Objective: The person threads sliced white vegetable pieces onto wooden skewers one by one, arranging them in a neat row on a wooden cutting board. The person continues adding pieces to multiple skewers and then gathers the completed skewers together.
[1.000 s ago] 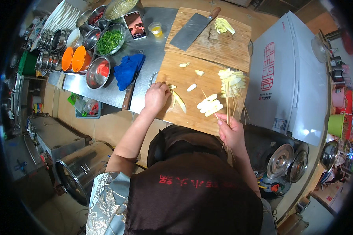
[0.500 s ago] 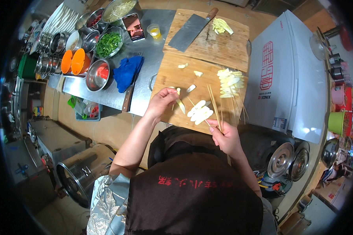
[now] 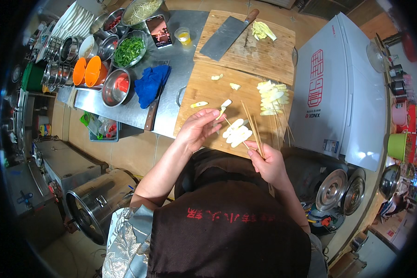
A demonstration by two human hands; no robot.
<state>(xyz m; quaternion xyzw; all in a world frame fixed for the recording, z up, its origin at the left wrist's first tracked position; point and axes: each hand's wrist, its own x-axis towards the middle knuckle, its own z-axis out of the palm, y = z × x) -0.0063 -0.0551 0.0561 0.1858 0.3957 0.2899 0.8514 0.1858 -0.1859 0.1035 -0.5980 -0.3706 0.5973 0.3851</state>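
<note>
Bamboo skewers [image 3: 253,127] are gripped by the right hand [image 3: 268,166], 1 slice [image 3: 222,112] by the left hand [image 3: 197,130], above the board [image 3: 201,85] — threading, apparently; alignment needed.

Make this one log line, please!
left hand: pinching thin pale-yellow slice | right hand: holding thin wooden skewers, one threaded with pale oval slices | below: tan wooden cutting board

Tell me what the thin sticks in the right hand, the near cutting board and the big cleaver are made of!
Thin sticks: probably bamboo or wood; straight, tan and plain-looking.
Near cutting board: wood or bamboo, fairly smooth; it's yellowish-brown.
Big cleaver: the blade looks like steel, flat grey with a dull sheen; its brown handle is probably wood.
</note>
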